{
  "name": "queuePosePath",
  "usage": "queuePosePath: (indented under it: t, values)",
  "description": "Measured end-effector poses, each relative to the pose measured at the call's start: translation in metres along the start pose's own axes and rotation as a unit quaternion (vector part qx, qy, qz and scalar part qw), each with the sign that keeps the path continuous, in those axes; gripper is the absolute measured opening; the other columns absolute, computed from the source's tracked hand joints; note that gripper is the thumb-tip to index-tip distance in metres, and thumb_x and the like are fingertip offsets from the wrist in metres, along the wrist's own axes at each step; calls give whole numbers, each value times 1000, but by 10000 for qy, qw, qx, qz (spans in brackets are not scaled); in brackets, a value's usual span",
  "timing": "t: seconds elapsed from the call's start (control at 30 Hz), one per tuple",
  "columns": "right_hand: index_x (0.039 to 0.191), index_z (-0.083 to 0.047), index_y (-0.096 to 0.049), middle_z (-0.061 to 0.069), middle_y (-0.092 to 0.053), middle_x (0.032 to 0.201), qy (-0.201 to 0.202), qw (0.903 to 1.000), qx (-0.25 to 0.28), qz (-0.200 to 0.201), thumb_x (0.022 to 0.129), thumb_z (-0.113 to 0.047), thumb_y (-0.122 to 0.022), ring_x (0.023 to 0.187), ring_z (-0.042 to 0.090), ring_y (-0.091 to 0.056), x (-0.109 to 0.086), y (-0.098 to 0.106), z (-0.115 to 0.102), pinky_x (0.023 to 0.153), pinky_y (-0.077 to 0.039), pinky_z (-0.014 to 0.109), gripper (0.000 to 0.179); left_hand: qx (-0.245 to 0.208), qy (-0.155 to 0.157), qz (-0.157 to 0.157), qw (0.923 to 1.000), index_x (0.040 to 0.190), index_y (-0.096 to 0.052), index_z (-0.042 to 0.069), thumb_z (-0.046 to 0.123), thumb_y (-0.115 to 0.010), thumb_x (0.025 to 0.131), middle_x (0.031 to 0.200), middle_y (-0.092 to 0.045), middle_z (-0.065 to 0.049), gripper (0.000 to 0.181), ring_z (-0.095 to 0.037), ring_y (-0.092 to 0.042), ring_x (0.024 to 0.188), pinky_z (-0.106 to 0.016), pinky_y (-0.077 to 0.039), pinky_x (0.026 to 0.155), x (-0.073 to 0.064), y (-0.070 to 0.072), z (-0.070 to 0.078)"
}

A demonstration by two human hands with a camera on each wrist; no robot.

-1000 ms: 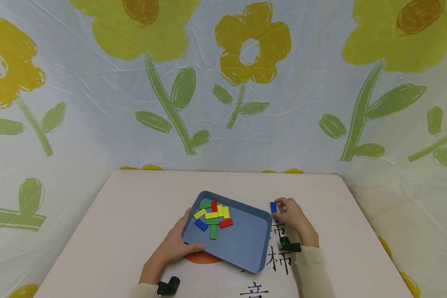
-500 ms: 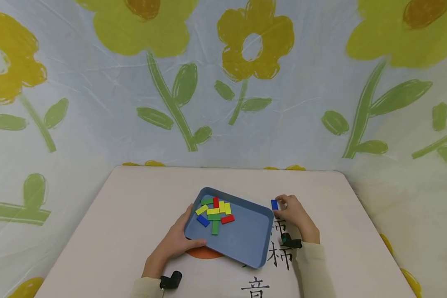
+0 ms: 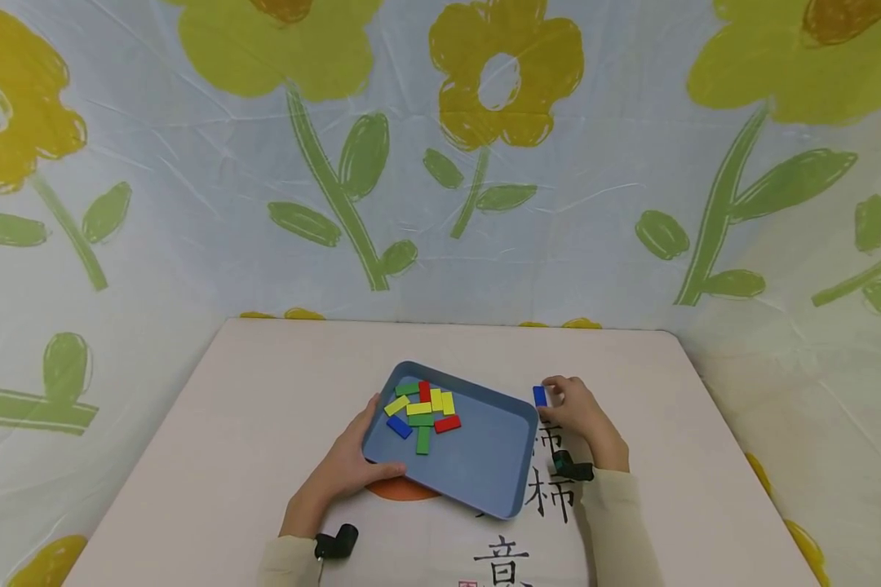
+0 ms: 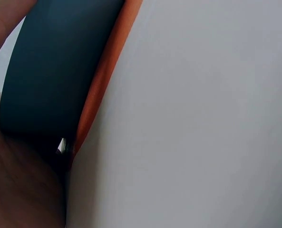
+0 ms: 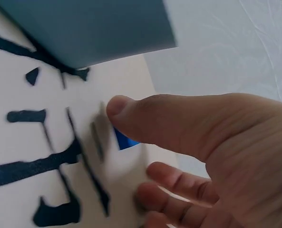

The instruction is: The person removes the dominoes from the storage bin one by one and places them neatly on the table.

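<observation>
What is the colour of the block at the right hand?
The block is blue; this shows best in the head view.

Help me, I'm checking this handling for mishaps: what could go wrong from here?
The blue block outside the tray might slip from the right hand. The left hand grips the tray around one corner; if that tips it, the blocks inside could slide.
</observation>
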State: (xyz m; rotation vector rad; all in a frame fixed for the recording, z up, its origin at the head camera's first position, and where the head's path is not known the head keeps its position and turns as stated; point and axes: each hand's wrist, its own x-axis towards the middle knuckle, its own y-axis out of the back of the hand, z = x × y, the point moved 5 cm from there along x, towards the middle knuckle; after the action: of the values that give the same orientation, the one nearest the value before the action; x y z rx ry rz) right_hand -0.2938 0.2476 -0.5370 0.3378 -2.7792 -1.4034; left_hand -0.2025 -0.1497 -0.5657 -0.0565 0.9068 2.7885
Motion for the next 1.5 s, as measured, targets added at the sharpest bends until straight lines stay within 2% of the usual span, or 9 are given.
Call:
queuePosePath:
  t: [0.2,0.43,0.63,0.8,1.0,1.2,1.37,1.5]
  values:
    - [141,5,-54,32,-58,131,-1,9998,155,-83,91,-17,-77,107,43,-63,-1,7,-7,82,-57,51,59,-11,25,-16,10000,167,-10,30,60,-86,72,171,-25,-5,125,-32,-28,155,-64,-29,120,1,1,1]
    - [145,4,-51,32,-55,136,-12,9998,194,32,93,-23,-76,112,47,-64,-6,14,-15,82,-59,52,63,97,20,-21,9999,167,-10,29,62,-85,72,171,-24,-6,125,-33,-28,155,-65,-30,120,1,0,-2]
    - [146,2,-51,31,-55,136,312,9991,180,231,95,-24,-74,104,40,-66,-8,22,-36,79,-59,48,62,102,36,-26,9999,167,-10,30,62,-85,72,171,-23,-6,125,-34,-28,155,-65,-29,120,1,0,-1]
    - [144,2,-54,28,-57,135,639,9973,191,300,93,-24,-77,98,36,-64,-8,20,-58,76,-56,43,62,118,38,-20,9999,167,-9,29,62,-85,73,171,-23,-6,125,-33,-28,155,-65,-30,120,1,-1,-1]
    - [142,1,-57,26,-59,135,1009,9943,310,176,92,-23,-78,95,30,-62,-8,10,-84,75,-54,39,59,119,20,-6,9999,167,-10,30,62,-85,72,171,-24,-6,125,-33,-30,154,-65,-30,119,0,-1,-1]
    - [139,-1,-59,22,-63,128,1181,9924,343,-85,92,-20,-79,94,24,-61,-7,-6,-104,76,-54,36,56,122,4,-1,9999,167,-10,30,62,-85,73,171,-25,-6,124,-33,-31,154,-65,-31,119,1,-1,-3]
    - [137,-2,-61,15,-67,120,1361,9894,314,-389,91,-19,-80,95,24,-63,-6,-25,-117,80,-56,36,52,81,21,17,10000,167,-10,30,61,-85,73,170,-26,-5,124,-32,-32,152,-65,-31,119,2,-1,-4]
    - [137,-2,-61,13,-69,119,1508,9857,279,-693,92,-19,-79,97,24,-65,-5,-42,-127,82,-58,37,51,42,16,30,10000,167,-11,29,61,-85,72,170,-27,-5,124,-32,-33,152,-65,-32,119,2,-1,-3]
